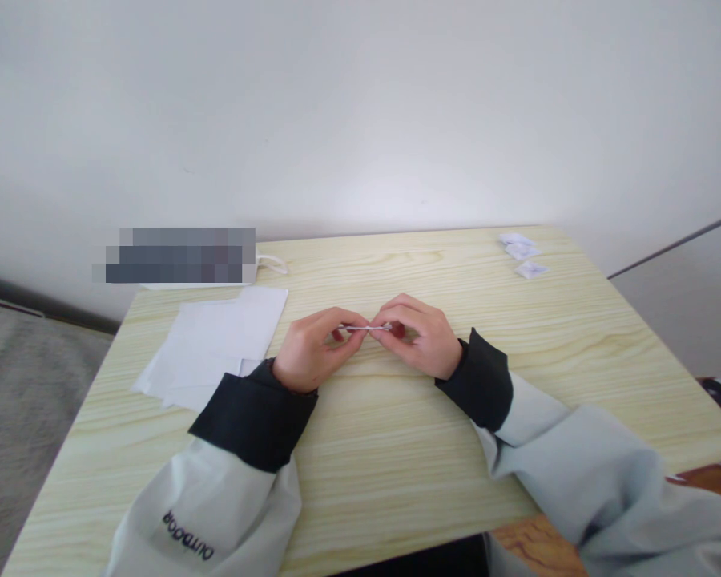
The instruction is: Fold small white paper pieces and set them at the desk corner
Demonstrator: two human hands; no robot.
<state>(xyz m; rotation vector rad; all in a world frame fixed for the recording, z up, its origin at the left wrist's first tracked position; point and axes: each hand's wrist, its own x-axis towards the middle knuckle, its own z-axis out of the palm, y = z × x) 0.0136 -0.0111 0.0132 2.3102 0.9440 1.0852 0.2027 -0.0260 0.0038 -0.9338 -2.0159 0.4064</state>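
Observation:
Between my two hands, over the middle of the table, is a small folded piece of white paper (358, 328), seen nearly edge-on as a thin strip. My left hand (318, 346) pinches it from the left with thumb and fingers. From the right, my right hand (417, 335) pinches it the same way, and the fingertips of both hands nearly meet at its middle. The fingers cover much of the paper, so its full shape is hidden.
Loose sheets of white paper (210, 344) lie overlapping to the left, partly behind my left sleeve. Several small folded paper pieces (522, 251) rest at the back right of the wooden table (360, 449). A blurred-out object (180, 256) with a white loop stands at the back left, near the wall.

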